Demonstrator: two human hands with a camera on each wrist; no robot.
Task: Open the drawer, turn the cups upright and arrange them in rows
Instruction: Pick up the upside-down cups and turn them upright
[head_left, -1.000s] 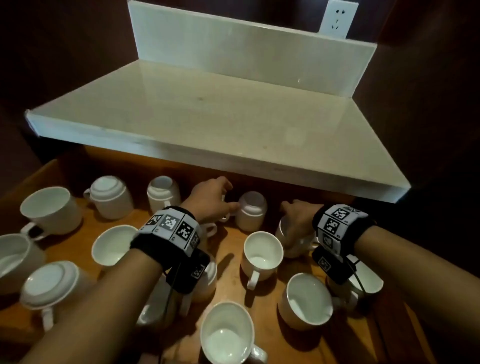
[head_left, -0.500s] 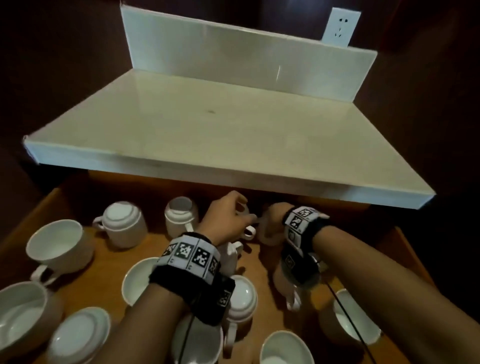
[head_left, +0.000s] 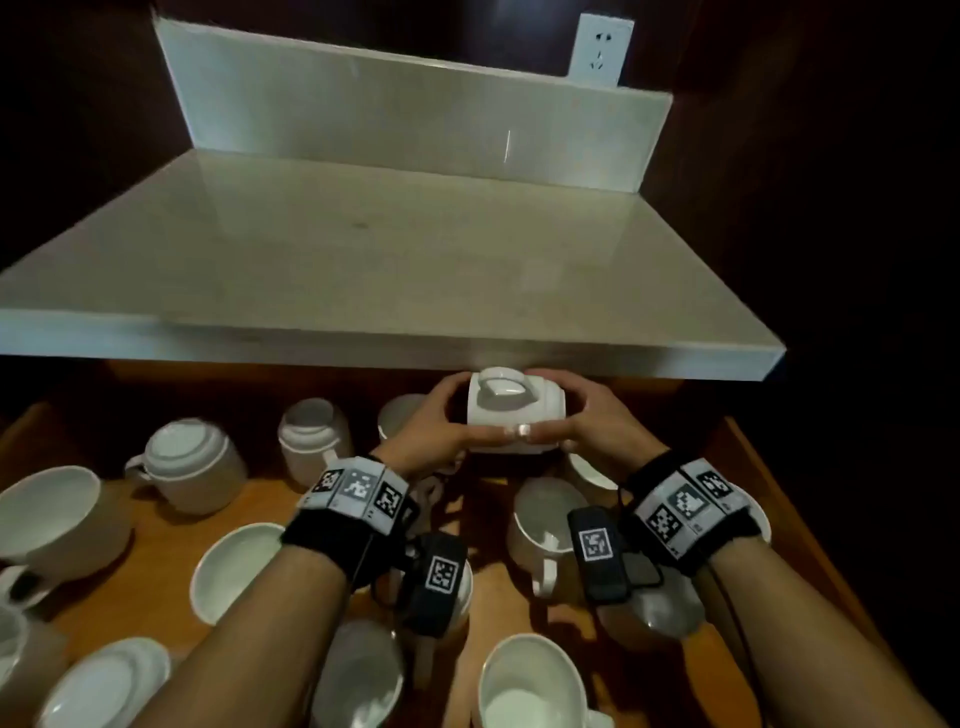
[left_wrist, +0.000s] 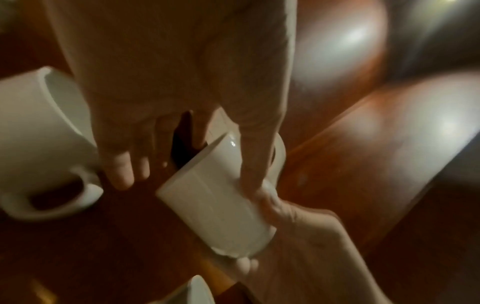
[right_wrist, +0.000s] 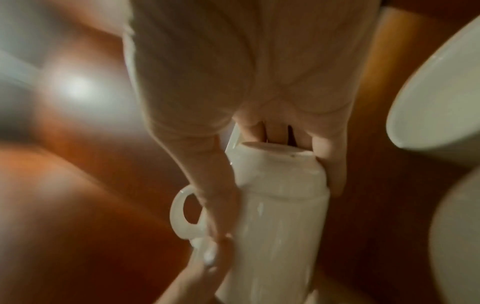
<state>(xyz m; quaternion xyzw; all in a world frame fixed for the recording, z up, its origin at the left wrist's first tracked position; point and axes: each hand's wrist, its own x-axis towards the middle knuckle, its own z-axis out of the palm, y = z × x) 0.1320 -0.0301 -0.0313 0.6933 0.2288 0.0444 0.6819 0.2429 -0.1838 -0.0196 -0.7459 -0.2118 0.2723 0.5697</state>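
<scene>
The wooden drawer (head_left: 156, 540) stands open and holds several white cups. One white mug (head_left: 514, 410) is held sideways in the air near the drawer's back, handle on top. My left hand (head_left: 457, 415) grips its left end and my right hand (head_left: 569, 413) grips its right end, thumbs meeting on the near side. In the left wrist view the mug (left_wrist: 221, 197) lies tilted under my left hand (left_wrist: 182, 102). In the right wrist view its base points at my right hand (right_wrist: 246, 82), whose fingers curl round the mug (right_wrist: 280, 216).
Two cups (head_left: 192, 462) (head_left: 311, 436) stand upside down at the back left. Upright cups sit at the left (head_left: 47, 514), middle (head_left: 234, 566), right (head_left: 545, 525) and front (head_left: 530, 686). A pale countertop (head_left: 395, 270) overhangs the drawer's back.
Both hands came together at the drawer's back, took up one mug and lifted it onto its side, handle up. The head view has tilted upward.
</scene>
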